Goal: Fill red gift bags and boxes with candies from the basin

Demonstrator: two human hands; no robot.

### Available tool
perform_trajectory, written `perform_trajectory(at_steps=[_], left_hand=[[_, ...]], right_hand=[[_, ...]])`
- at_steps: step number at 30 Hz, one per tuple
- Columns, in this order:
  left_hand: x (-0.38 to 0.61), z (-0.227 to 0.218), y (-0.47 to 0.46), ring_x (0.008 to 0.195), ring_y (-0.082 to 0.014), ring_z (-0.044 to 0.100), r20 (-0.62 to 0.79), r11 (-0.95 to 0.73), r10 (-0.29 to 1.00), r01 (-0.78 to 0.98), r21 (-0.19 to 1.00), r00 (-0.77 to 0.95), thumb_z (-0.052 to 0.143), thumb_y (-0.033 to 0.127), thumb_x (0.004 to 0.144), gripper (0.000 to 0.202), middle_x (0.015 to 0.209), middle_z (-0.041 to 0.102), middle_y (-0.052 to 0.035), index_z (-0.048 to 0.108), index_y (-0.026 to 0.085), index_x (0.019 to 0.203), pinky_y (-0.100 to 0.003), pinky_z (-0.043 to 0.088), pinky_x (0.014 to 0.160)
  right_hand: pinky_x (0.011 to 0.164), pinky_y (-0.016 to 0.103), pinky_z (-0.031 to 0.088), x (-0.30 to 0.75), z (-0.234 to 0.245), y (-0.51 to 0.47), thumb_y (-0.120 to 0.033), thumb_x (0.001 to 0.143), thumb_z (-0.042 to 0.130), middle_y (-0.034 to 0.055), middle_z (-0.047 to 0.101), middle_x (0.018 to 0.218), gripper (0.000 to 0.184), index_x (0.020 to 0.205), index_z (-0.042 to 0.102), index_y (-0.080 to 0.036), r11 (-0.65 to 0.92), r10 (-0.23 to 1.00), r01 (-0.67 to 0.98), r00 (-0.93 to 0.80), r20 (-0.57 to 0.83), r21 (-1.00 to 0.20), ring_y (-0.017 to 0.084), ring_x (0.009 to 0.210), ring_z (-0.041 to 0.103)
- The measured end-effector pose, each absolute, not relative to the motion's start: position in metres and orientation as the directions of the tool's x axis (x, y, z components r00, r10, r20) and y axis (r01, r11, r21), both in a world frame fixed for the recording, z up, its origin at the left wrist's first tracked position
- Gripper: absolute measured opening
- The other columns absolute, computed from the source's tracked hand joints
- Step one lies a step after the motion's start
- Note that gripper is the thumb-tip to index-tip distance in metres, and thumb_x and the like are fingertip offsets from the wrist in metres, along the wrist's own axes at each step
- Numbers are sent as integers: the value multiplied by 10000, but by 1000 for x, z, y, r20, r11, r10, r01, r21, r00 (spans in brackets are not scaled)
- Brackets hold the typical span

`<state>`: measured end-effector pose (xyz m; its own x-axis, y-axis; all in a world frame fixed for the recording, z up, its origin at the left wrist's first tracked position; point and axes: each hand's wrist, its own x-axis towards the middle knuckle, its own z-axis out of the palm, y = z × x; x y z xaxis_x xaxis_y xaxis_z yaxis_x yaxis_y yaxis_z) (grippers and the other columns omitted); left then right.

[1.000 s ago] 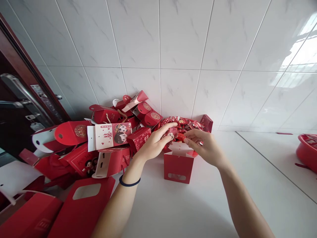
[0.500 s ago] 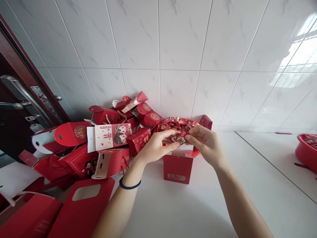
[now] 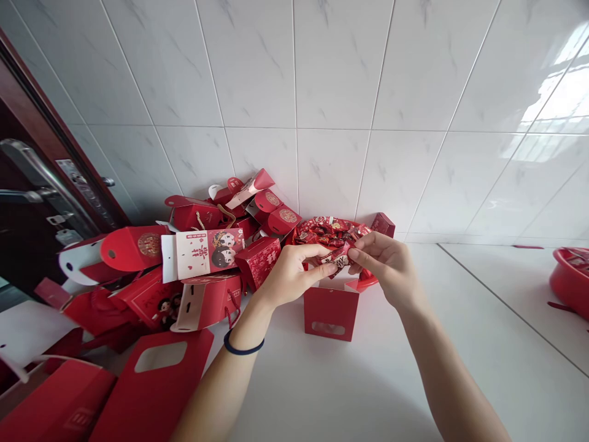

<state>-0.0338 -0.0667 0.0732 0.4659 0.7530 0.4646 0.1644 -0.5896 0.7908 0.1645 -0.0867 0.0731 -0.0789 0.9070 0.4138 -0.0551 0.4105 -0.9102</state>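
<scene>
A small red wrapped candy (image 3: 339,258) with a pale printed patch is pinched by both hands. My left hand (image 3: 294,270) holds its left end between thumb and fingers, with a dark band round the wrist. At the other end, my right hand (image 3: 384,264) grips it with thumb and fingertips. Just below stands an upright red box (image 3: 331,313) with its top open and a small window low on its front. Behind the hands, a red basin (image 3: 370,281) holds many red wrapped candies (image 3: 322,230), partly hidden by my fingers.
A heap of red and white gift boxes (image 3: 207,255) covers the left side of the white table (image 3: 391,380). Another red basin (image 3: 570,282) stands at the right edge. A tiled wall (image 3: 340,123) rises behind, and a door handle (image 3: 37,172) is at far left.
The candy has turned slightly and its right end now tilts up between the fingers. My right hand has shifted a little to the right; the box has stayed put.
</scene>
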Motion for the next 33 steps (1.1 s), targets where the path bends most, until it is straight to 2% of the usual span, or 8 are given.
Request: perform_trajectory(at_steps=[5,12,15,20,28,33], left_hand=[[-32,75,-68,690,-131,614,462,-570,763,133,811,451,701,258,859,148,760,728,-23,753,136,792,-219,476,640],[-33,73,-67,757,-170,671,398,-505,796,139,852,457,735,351,842,266,880,772,-52,780,148,1008,-241,519,658],[-34,74,-68,782,-180,681,404,-513,794,146,846,454,752,363,827,270,887,777,-54,785,151,990,-251,535,693],[-33,77,-69,706,-150,657,410,-518,798,154,841,441,740,286,826,171,806,765,-32,784,146,913,-233,519,656],[-30,76,-70,709,-145,646,487,-577,774,133,806,404,730,241,818,105,790,752,-30,759,142,798,-228,508,648],[-30,76,-72,726,-157,664,442,-540,776,112,834,449,739,254,806,104,795,748,-26,753,153,822,-240,522,674]], right_hand=[[578,247,538,165,72,-86,-399,801,809,-10,680,647,260,768,660,-189,385,915,-87,-94,392,-919,120,566,648],[643,292,574,166,69,-84,-420,806,791,20,705,747,261,795,655,-198,401,913,-100,-34,406,-911,143,639,653],[654,299,582,167,70,-83,-418,807,787,18,697,754,252,796,657,-203,421,906,-108,-5,424,-901,145,653,648],[636,301,578,167,71,-83,-411,792,797,17,696,757,246,781,664,-203,432,902,-109,27,432,-895,142,635,644],[534,262,523,167,71,-83,-398,780,805,-18,634,625,247,748,664,-197,417,909,-99,33,416,-904,118,517,602],[533,266,529,166,72,-83,-421,760,813,-12,651,661,275,741,650,-199,409,913,-103,43,406,-907,118,520,600]])
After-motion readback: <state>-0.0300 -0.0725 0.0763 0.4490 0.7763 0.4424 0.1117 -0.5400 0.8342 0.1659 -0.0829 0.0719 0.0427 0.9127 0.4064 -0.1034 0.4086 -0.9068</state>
